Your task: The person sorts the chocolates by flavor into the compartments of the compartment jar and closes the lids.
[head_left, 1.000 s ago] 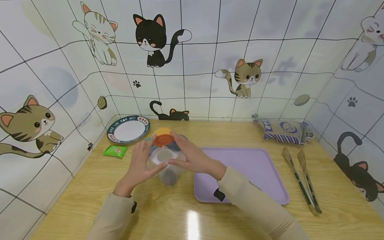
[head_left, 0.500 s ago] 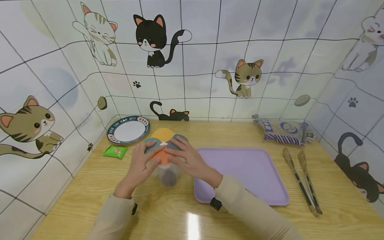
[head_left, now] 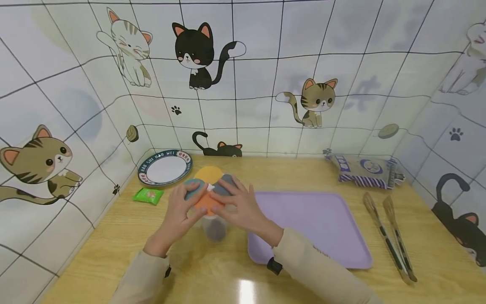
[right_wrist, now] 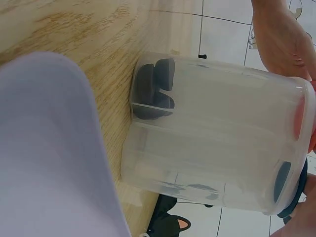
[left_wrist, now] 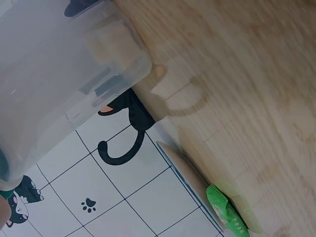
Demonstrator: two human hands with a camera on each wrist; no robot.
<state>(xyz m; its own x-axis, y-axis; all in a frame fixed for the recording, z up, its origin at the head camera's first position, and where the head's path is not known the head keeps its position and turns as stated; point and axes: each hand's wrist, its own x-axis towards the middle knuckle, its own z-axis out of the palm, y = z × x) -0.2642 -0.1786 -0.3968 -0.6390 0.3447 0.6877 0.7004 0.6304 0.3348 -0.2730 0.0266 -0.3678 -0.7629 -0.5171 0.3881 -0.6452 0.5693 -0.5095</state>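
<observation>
A translucent storage canister stands upright on the table, its top divided into orange, yellow, teal and grey-blue flip lids. My left hand rests on its left side, fingers over the teal and orange lids. From the right, my right hand presses with spread fingers on the grey-blue lid and the orange lid, which lies flat. In the right wrist view, several dark pieces sit at the bottom of one compartment. Pale contents show through the wall in the left wrist view.
A purple tray lies right of the canister. Long tongs lie farther right, with a blue-and-white striped packet behind. At the back left are a patterned-rim plate and a small green packet. Cat-print walls enclose the table.
The orange lid stood raised over a round opening one second ago; it has been swung down flat. Both hands moved down with it and stay on the lids. The head view shifted slightly.
</observation>
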